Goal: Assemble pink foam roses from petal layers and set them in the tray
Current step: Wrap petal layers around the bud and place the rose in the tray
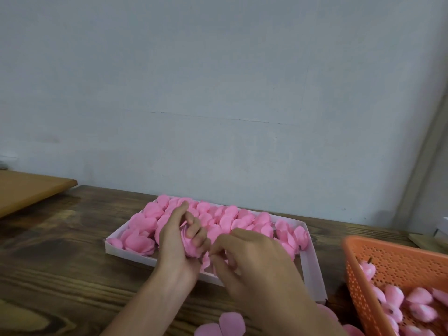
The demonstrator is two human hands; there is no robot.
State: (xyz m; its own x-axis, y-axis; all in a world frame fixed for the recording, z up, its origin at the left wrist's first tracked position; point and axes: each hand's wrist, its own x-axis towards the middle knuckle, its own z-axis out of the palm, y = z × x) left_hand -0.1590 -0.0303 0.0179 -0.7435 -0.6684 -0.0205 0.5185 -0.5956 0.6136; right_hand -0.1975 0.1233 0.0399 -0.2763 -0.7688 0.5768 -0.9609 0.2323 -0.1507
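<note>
A shallow white tray (312, 267) lies on the wooden table, filled along its back and left with several pink foam roses (225, 218). Above the tray's front part, my left hand (178, 241) grips a pink rose (188, 237), its fingers curled round the petals. My right hand (254, 260) is right beside it, fingertips pinching a pink petal (206, 260) at the lower edge of that rose. Loose pink petal layers (230, 322) lie on the table near the front edge, partly hidden by my right forearm.
An orange perforated basket (388, 260) at the right holds several pink foam pieces (417, 301). A light wooden board (26, 190) lies at the far left. The grey wall stands close behind the tray. Dark wooden tabletop (60, 263) stretches to the left.
</note>
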